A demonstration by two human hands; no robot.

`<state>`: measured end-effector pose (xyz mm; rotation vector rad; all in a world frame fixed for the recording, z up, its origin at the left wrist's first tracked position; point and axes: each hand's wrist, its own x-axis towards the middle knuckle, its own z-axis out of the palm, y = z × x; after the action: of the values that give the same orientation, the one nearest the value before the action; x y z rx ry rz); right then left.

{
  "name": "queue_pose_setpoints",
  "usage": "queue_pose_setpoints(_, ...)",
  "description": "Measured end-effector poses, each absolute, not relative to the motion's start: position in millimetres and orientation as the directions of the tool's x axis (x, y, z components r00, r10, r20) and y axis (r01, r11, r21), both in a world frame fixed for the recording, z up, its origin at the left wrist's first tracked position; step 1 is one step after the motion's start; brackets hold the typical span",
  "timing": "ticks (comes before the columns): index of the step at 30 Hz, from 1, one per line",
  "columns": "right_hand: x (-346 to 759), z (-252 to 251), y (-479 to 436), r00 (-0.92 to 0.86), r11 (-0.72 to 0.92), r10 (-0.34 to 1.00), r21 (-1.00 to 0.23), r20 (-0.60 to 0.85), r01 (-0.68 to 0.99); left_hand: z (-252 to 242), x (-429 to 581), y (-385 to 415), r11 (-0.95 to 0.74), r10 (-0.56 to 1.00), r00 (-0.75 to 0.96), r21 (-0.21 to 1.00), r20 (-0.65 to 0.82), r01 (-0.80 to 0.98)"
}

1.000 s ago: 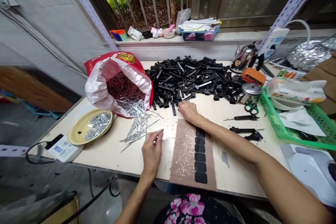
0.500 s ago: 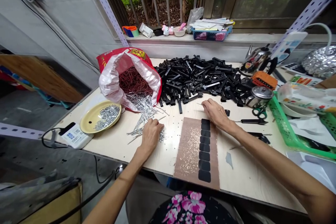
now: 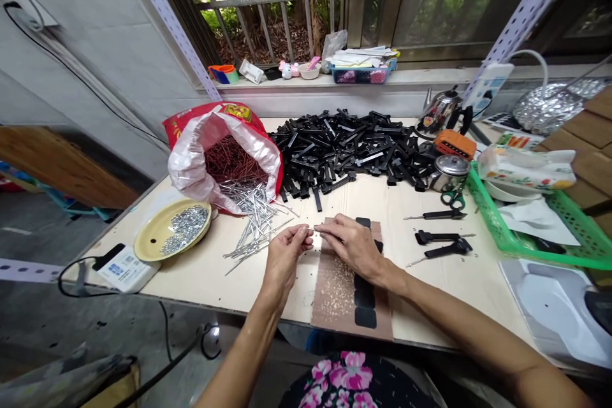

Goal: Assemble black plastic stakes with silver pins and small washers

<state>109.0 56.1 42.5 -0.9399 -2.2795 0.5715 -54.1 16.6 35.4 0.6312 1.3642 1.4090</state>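
My left hand [image 3: 285, 255] is closed in a pinch over the table, and whatever lies between its fingertips is too small to make out. Facing it, almost touching, my right hand [image 3: 354, 245] pinches a thin metal rod [image 3: 313, 228], mostly hidden by the fingers. Under my right hand lies a brown board [image 3: 386, 312] scattered with pale crumbs. A column of black rounded pads [image 3: 366, 317] runs along it, partly covered by that hand. Left of my hands, silvery nails [image 3: 255, 224] spill from a red and white sack [image 3: 184, 169]. A yellow dish [image 3: 143, 248] holds small metal washers [image 3: 189, 227].
Black plastic parts [image 3: 344, 150] are heaped at the back. Several black-handled tools [image 3: 442, 237] lie on the right, near green-handled scissors [image 3: 453, 199], a metal cup [image 3: 449, 175] and a green basket [image 3: 492, 239]. A white device [image 3: 127, 268] sits at the left edge.
My left hand has lifted from beside the nails and small metal pieces. My right hand has come left and nearer with the rod, so both hands now meet. The view has shifted slightly.
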Motion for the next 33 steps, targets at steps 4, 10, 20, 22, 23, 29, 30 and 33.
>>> queue_pose_setpoints(4,114,40,58,-0.568,0.649,0.746,-0.575,0.349,0.498,40,-46,18,0.153,0.911,-0.29,0.893,-0.293,-0.422)
queue_pose_setpoints(10,118,42,58,-0.558,0.636,0.759,-0.565,0.335,0.526,40,-46,19,0.137,0.929,-0.256,0.892,-0.267,-0.431)
queue_pose_setpoints(20,117,43,47,-0.503,0.591,0.803,-0.539,0.321,0.6,28,-47,19,0.07,0.949,-0.29,0.978,-0.126,-0.195)
queue_pose_setpoints(22,118,40,45,-0.49,0.588,0.807,-0.52,0.329,0.619,28,-46,19,0.068,0.949,-0.292,0.982,-0.118,-0.176)
queue_pose_setpoints(23,118,38,45,-0.483,0.584,0.811,-0.507,0.331,0.633,28,-45,19,0.079,0.949,-0.286,0.978,-0.132,-0.191)
queue_pose_setpoints(29,120,32,43,-0.491,0.584,0.812,-0.453,0.317,0.674,27,-43,22,0.15,0.944,-0.223,0.92,-0.242,-0.363)
queue_pose_setpoints(30,120,31,43,-0.498,0.587,0.81,-0.449,0.311,0.674,26,-43,23,0.16,0.941,-0.218,0.91,-0.257,-0.382)
queue_pose_setpoints(33,120,29,43,-0.497,0.585,0.811,-0.427,0.309,0.689,22,-43,25,0.206,0.934,-0.175,0.871,-0.31,-0.446)
